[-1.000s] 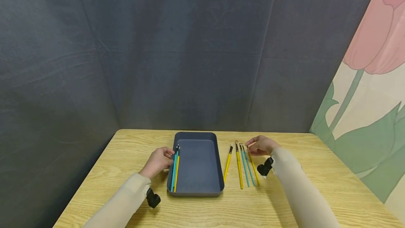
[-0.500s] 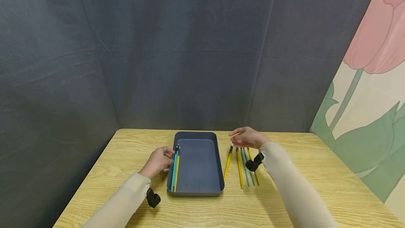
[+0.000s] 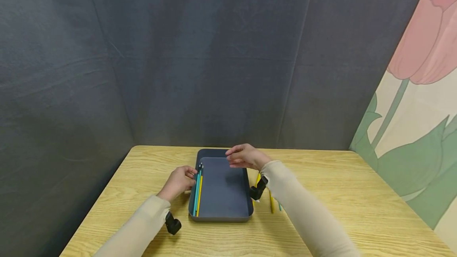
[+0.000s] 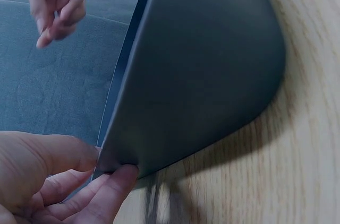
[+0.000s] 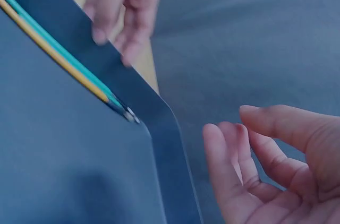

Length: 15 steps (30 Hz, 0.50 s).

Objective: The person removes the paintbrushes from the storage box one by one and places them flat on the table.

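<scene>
My left hand (image 3: 178, 181) pinches the left wall of a dark grey tray (image 3: 220, 219), thumb at the rim and fingers on the outer side in the left wrist view. Along that wall inside lie teal and yellow paintbrushes (image 5: 79, 75), bristles at the far end. Over the tray's far right part hovers my right hand (image 3: 246, 156), its fingers loosely bent and nothing between them in the right wrist view. Right of the tray, more paintbrushes (image 3: 272, 203) lie on the table, mostly hidden behind my right forearm.
The pale wooden table (image 3: 153, 162) ends at a dark grey curtain (image 3: 207, 70) behind the tray. At the right stands a wall panel with a painted pink tulip (image 3: 417, 43). A black wrist camera (image 3: 258, 189) overlaps the tray's right edge.
My right hand has moved left, from beside the brushes on the table to above the tray, and its forearm now covers most of those brushes. My left hand has stayed at the tray wall.
</scene>
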Each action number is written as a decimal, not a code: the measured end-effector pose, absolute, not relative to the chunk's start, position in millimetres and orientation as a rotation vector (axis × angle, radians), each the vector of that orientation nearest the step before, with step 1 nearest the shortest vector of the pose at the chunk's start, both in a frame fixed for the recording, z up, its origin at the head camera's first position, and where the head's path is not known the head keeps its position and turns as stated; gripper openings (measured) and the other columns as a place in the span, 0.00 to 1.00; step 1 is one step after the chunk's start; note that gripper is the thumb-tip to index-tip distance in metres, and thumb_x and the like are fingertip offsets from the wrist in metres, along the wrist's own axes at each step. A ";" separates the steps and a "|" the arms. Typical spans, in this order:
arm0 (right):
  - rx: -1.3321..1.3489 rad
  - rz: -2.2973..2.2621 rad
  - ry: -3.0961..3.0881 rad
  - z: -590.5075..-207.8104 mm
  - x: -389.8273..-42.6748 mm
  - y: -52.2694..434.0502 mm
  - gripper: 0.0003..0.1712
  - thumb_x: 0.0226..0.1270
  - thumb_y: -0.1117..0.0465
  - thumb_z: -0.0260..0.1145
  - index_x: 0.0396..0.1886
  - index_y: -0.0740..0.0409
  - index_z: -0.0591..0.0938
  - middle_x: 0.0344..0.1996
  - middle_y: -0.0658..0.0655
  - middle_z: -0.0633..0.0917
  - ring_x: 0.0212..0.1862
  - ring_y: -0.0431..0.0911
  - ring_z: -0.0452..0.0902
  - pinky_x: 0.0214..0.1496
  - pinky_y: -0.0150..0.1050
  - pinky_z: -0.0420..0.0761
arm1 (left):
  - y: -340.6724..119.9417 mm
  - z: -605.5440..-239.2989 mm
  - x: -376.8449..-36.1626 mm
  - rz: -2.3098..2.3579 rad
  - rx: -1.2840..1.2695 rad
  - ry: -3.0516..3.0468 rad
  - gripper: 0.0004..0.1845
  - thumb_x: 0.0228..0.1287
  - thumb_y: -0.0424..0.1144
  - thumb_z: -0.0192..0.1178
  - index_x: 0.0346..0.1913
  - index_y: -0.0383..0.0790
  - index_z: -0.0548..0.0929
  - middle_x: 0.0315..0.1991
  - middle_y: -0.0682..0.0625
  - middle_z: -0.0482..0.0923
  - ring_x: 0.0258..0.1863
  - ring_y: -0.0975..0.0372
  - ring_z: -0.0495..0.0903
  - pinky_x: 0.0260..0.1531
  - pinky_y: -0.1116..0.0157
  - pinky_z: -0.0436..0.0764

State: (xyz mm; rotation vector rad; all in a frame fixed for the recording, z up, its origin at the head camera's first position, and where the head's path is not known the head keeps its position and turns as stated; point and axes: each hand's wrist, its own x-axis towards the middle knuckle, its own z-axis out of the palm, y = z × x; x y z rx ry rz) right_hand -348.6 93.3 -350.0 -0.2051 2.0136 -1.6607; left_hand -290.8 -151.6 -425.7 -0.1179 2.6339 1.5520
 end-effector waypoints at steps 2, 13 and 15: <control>-0.189 -1.642 2.023 -351.6 -347.1 80.1 0.16 0.67 0.71 0.60 0.53 0.71 0.77 0.33 0.54 0.83 0.33 0.43 0.82 0.51 0.43 0.83 | -152.1 -425.5 -290.9 1.548 -0.114 2.639 0.18 0.54 0.21 0.60 0.51 0.30 0.79 0.42 0.39 0.76 0.34 0.57 0.78 0.31 0.63 0.84; -0.137 -1.558 2.076 -379.4 -344.0 28.1 0.16 0.65 0.70 0.62 0.52 0.72 0.79 0.37 0.61 0.85 0.31 0.44 0.80 0.51 0.47 0.83 | -151.5 -424.3 -289.0 1.534 -0.099 2.648 0.18 0.55 0.22 0.60 0.51 0.29 0.79 0.43 0.38 0.77 0.33 0.58 0.79 0.30 0.63 0.84; -0.113 -1.545 2.080 -385.3 -343.9 23.0 0.17 0.64 0.71 0.63 0.52 0.72 0.79 0.39 0.64 0.85 0.30 0.44 0.79 0.51 0.46 0.83 | -151.5 -424.3 -288.9 1.536 -0.092 2.648 0.18 0.56 0.22 0.60 0.52 0.29 0.79 0.43 0.37 0.77 0.32 0.58 0.79 0.30 0.63 0.84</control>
